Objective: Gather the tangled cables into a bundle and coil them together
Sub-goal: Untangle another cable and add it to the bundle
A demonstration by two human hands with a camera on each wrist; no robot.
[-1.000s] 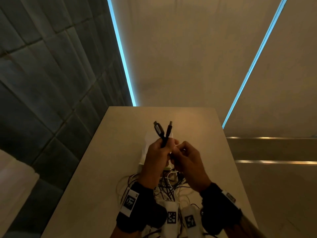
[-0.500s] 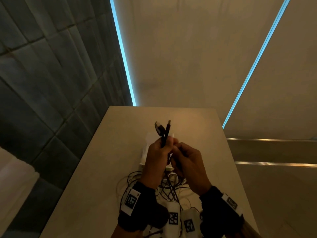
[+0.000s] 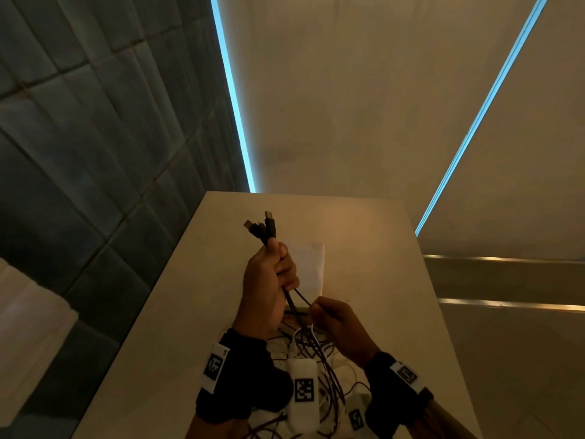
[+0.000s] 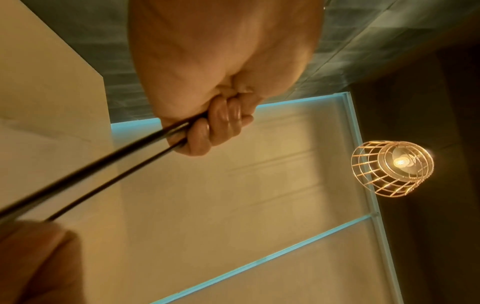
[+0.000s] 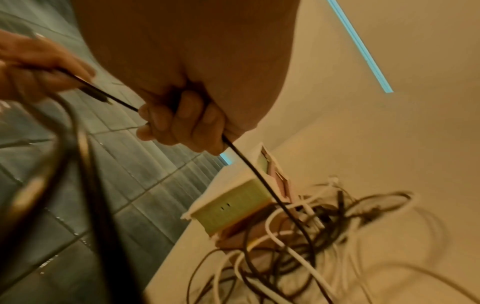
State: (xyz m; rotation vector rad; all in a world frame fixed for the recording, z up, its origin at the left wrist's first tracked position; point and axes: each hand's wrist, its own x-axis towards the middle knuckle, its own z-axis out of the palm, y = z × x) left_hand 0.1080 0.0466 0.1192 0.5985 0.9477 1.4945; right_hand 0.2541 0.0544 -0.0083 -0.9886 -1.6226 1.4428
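My left hand (image 3: 275, 267) is raised over the table and grips several black cables, their plug ends (image 3: 264, 228) sticking up out of the fist. In the left wrist view the black cables (image 4: 109, 170) run taut from the curled fingers (image 4: 221, 123). Lower and to the right, my right hand (image 3: 329, 318) closes round one thin black cable (image 5: 259, 176), which leads down to the tangle of black and white cables (image 3: 313, 353) on the table. The same tangle (image 5: 324, 236) lies loose in the right wrist view.
The beige table (image 3: 190, 312) is narrow, with a dark tiled wall (image 3: 79, 153) on its left. A white box (image 3: 308, 267) lies behind my hands; the box (image 5: 233, 209) sits right beside the tangle. A wire-cage lamp (image 4: 392, 168) hangs overhead.
My left hand has lifted higher with the plug ends. My right hand has dropped away from it, down along a black cable towards the tangle.
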